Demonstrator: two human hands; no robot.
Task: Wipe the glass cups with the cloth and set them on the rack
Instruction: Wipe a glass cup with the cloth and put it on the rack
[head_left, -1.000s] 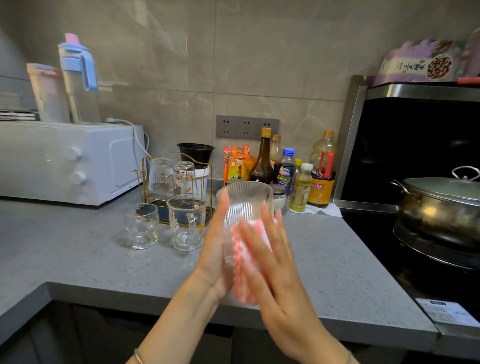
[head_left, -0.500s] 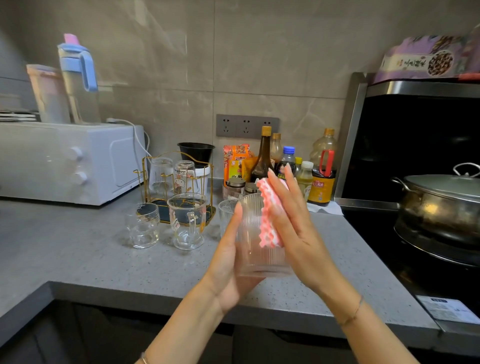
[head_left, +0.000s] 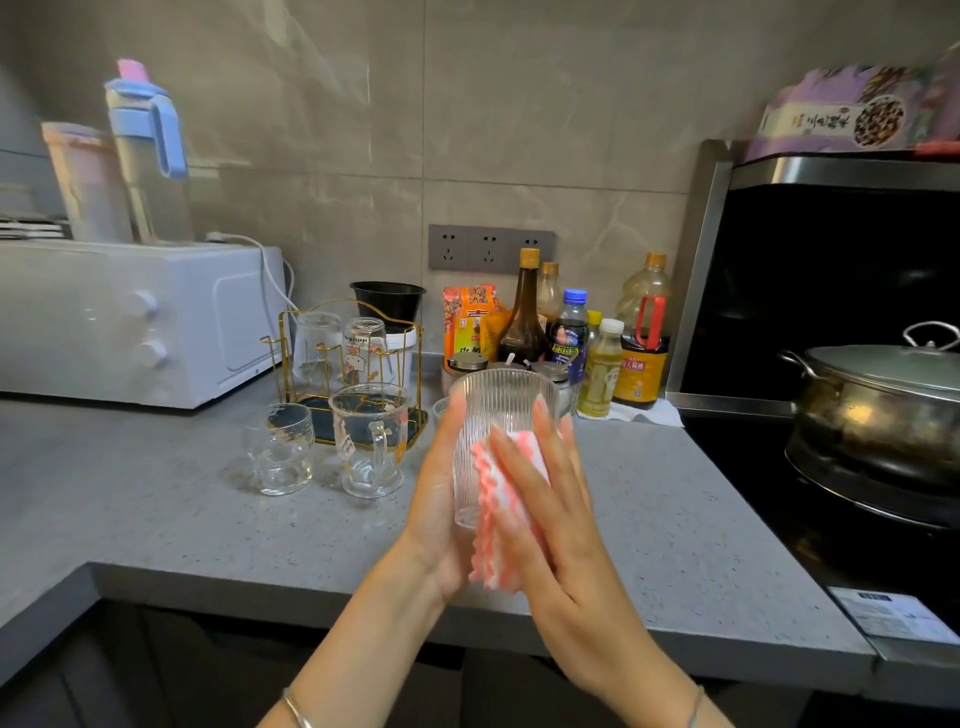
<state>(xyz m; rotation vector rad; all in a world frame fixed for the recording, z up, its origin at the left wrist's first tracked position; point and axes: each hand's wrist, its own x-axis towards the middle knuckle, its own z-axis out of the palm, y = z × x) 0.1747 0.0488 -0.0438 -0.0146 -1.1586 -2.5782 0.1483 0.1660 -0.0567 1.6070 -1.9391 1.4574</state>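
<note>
Left hand (head_left: 441, 499) holds cup (head_left: 498, 410) upright, mouth up, above counter's (head_left: 182, 509) front edge. Thumb lies along the wall; other fingers hidden behind glass. Right hand (head_left: 540, 525), fingers straight, presses cloth (head_left: 498, 540) flat on cup's 4 o'clock side; cloth hangs past cup's base.

From cup: mug (head_left: 371, 441) at 10 o'clock, standing on counter; small glass (head_left: 280, 449) just beside mug, at its 9 o'clock. Rack (head_left: 332, 364) behind both, at 11 o'clock, carries two racked cups (head_left: 317, 345), mouths down. Bottles (head_left: 571, 338) at 1 o'clock, by wall. Pot (head_left: 878, 405) at 3 o'clock.
</note>
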